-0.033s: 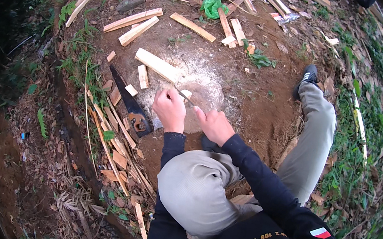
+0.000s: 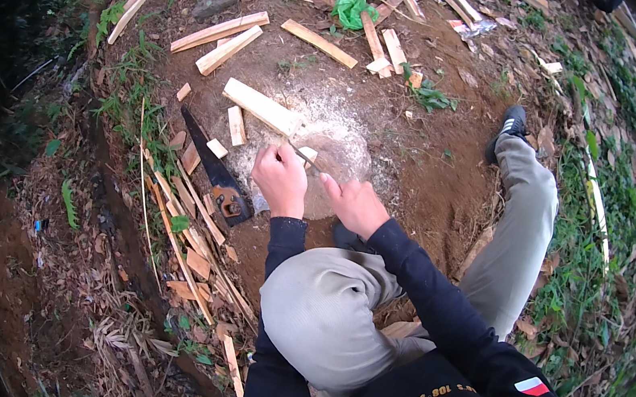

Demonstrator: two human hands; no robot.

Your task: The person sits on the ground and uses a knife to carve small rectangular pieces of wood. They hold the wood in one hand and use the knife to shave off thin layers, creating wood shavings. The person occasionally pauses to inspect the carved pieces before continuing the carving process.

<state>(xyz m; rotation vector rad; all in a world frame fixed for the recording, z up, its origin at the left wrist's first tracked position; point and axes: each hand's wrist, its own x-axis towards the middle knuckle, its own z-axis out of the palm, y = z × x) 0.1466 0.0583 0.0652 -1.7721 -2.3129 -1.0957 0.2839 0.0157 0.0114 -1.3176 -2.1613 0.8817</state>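
Note:
My left hand [image 2: 281, 181] is closed in a fist over the pale, sawdust-covered ground; what lies inside its fingers is hidden. My right hand [image 2: 356, 205] is closed beside it, its thumb stretched along a thin dark metal tool [image 2: 306, 158]. This tool slants from the right thumb up to the left fist's knuckles; its kind is too small to tell. Just beyond the fists lies a thick squared piece of wood [image 2: 262, 106]. A small wood block [image 2: 308, 156] shows behind the tool. Left of my left hand, a handsaw [image 2: 212, 167] rests on the ground, its wooden handle toward me.
Several split wood strips [image 2: 320, 43] lie across the far ground near a green plastic bag [image 2: 352, 12] and a grey stone [image 2: 216, 1]. Long thin strips [image 2: 181, 248] are heaped at the left. My bent knee [image 2: 318, 312] is close below my hands; grass [image 2: 605, 182] borders the right.

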